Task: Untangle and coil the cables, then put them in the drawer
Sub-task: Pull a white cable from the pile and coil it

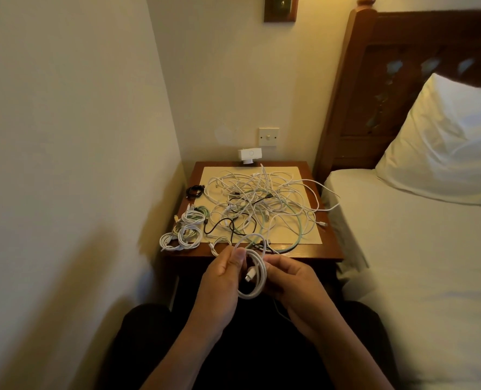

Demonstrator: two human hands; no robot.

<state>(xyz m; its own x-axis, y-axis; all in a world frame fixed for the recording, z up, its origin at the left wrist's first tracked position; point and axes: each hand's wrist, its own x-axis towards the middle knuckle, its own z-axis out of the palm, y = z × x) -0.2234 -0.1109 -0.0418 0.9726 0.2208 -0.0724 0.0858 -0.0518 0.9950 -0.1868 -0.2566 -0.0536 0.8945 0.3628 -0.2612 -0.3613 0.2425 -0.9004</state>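
1. Looking down from the head view, you hold a white cable (252,277) between both hands, just in front of the near edge of the bench (304,256).
2. Your left hand (225,274) pinches the top of the loop with thumb and fingers. Your right hand (290,280) has its fingers curled round the right side of the loop.
3. The loop stands tall, its long way going up and down, and a plug hangs in the middle of it.
4. The loose end seems to run up and away from you, toward the big tangle (261,201) on the bench. I think the next pull should come toward you.
5. The done coils (183,232) lie at the front left of the bench, beside the tangle and nearer your left hand.
6. The drawer does not show, so I cannot tell which way it lies.
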